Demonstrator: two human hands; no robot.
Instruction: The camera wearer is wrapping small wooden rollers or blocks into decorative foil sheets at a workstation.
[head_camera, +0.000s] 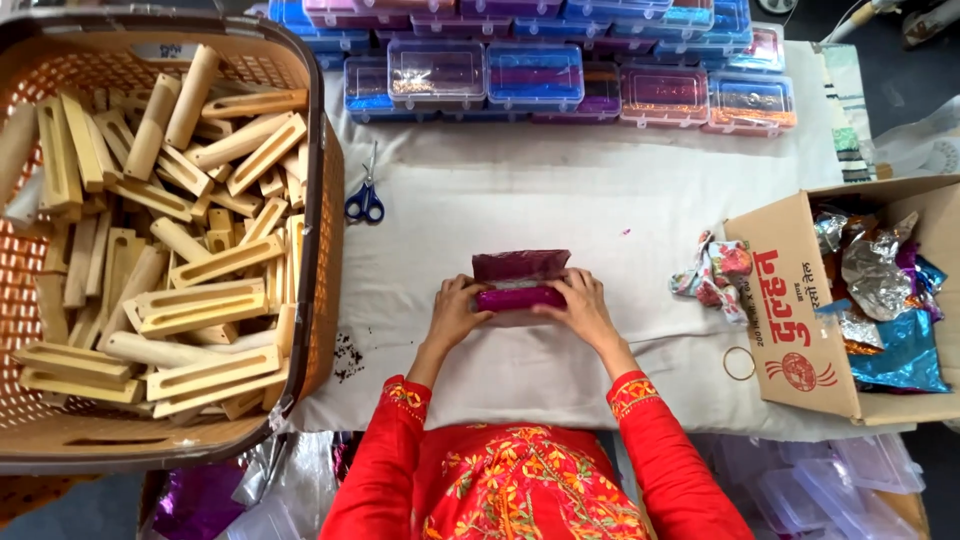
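Both my hands on magenta foil packet (520, 285), table centre, right of scissors (365, 203). Left hand (455, 312) grip closed on left end, right hand (583, 308) on right end. Judgement: press evenly, keep edges square, fingers clear of fold.

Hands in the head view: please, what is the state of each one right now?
Left hand: closed on the left end of the magenta packet.
Right hand: closed on the packet's right end, over the white cloth.
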